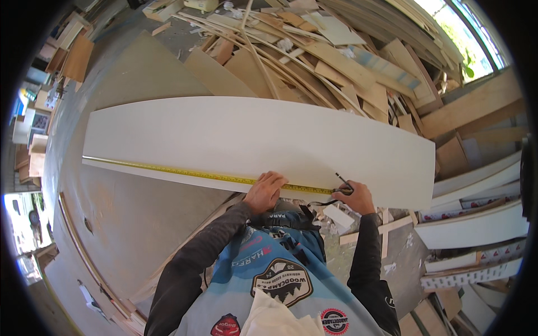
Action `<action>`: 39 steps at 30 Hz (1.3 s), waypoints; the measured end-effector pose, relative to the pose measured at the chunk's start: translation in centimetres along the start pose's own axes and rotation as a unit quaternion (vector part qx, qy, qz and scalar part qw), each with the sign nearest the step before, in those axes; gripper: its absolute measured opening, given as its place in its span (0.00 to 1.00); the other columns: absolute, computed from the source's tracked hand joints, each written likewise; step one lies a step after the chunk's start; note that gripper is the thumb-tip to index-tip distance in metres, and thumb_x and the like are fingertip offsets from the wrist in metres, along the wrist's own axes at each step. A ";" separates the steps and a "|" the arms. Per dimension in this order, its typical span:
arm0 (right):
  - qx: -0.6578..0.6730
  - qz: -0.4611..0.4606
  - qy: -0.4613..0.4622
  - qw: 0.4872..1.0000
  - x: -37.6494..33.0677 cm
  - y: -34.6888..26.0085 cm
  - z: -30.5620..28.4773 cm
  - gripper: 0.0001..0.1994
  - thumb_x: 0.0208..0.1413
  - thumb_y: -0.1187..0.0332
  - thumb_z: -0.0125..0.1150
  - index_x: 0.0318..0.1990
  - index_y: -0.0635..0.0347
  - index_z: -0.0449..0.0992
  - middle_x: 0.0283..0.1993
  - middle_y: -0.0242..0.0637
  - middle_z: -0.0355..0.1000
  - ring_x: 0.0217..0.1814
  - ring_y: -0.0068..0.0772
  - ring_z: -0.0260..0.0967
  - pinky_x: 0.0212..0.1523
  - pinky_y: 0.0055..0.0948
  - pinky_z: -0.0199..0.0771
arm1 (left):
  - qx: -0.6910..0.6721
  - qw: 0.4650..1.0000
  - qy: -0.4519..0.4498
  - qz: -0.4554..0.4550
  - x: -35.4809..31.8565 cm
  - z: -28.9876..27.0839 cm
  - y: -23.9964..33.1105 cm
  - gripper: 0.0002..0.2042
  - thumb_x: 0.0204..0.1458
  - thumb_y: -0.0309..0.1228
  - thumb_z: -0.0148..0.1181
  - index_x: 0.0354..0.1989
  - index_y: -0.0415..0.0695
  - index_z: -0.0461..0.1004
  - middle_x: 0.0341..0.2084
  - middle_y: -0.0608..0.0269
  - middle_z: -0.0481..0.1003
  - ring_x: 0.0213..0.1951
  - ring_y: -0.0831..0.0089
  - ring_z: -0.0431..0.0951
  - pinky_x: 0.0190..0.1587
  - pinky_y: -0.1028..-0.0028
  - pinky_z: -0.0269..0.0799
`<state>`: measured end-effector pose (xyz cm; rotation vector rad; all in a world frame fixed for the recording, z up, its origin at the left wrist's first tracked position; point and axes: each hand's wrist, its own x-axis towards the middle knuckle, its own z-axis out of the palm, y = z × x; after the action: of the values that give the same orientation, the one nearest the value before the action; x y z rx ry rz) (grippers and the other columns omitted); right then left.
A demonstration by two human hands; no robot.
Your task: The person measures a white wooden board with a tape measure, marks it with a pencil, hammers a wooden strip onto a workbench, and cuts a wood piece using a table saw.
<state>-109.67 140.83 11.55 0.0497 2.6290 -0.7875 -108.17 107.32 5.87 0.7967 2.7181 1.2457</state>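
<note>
L hand flat, pressing yellow tape measure on white board; R hand pinches what's prob. a pencil.

White panel laid flat across large brown board stock.
Long white panel resting on wide brown sheets; yellow tape measure stretched along near edge of panel, touching its surface. Heap of offcut strips and plywood scraps piled on floor beyond far edge. More white boards stacked at right, near panel end.
</note>
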 end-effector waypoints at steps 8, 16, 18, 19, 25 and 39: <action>0.061 0.051 0.059 0.995 -2.1 3.1 -0.7 0.27 0.35 0.51 0.78 0.35 0.67 0.79 0.34 0.46 0.80 0.37 0.42 0.80 0.43 0.35 0.78 | -0.219 0.954 -0.148 -0.138 5.9 -1.9 -3.5 0.12 0.49 0.25 0.60 0.41 0.37 0.80 0.29 0.55 0.80 0.32 0.69 0.81 0.38 0.71 0.77; 0.036 0.090 0.135 0.986 -2.9 3.5 -0.5 0.26 0.31 0.54 0.78 0.33 0.65 0.78 0.31 0.45 0.79 0.33 0.43 0.79 0.39 0.35 0.78 | -0.052 0.930 -0.364 -0.002 14.0 5.2 2.8 0.11 0.45 0.34 0.67 0.35 0.44 0.83 0.32 0.52 0.82 0.37 0.57 0.82 0.44 0.61 0.77; 0.014 0.106 0.144 0.984 -3.1 3.9 -1.0 0.26 0.30 0.54 0.78 0.33 0.64 0.78 0.30 0.45 0.79 0.33 0.43 0.79 0.38 0.36 0.78 | -0.026 0.923 -0.385 -0.005 15.1 7.3 4.4 0.10 0.45 0.34 0.67 0.34 0.44 0.83 0.32 0.53 0.82 0.38 0.57 0.82 0.44 0.61 0.76; 0.004 0.114 0.148 0.982 -3.1 4.1 -1.2 0.26 0.30 0.53 0.78 0.33 0.64 0.78 0.30 0.45 0.79 0.33 0.44 0.79 0.38 0.36 0.78 | -0.013 0.919 -0.395 -0.006 15.5 8.0 4.8 0.09 0.45 0.34 0.67 0.33 0.44 0.82 0.32 0.53 0.82 0.39 0.56 0.82 0.44 0.61 0.76; 0.010 0.144 0.169 0.975 -3.9 4.4 -1.2 0.26 0.30 0.54 0.75 0.35 0.64 0.78 0.30 0.45 0.79 0.33 0.45 0.79 0.38 0.37 0.77 | 0.031 0.918 -0.393 0.048 17.1 10.3 7.6 0.08 0.47 0.34 0.67 0.30 0.43 0.80 0.28 0.53 0.81 0.37 0.56 0.82 0.41 0.60 0.76; 0.006 0.184 0.232 0.955 -4.6 6.7 -2.4 0.25 0.29 0.57 0.75 0.36 0.65 0.79 0.32 0.48 0.79 0.35 0.49 0.79 0.39 0.40 0.77 | 0.016 0.928 -0.367 0.068 19.5 15.3 11.1 0.06 0.45 0.29 0.64 0.32 0.43 0.80 0.30 0.47 0.80 0.38 0.51 0.82 0.43 0.58 0.77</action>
<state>-105.33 148.13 11.65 0.7930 2.9066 -0.7237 -116.42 133.15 6.73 1.1780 2.0964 0.7036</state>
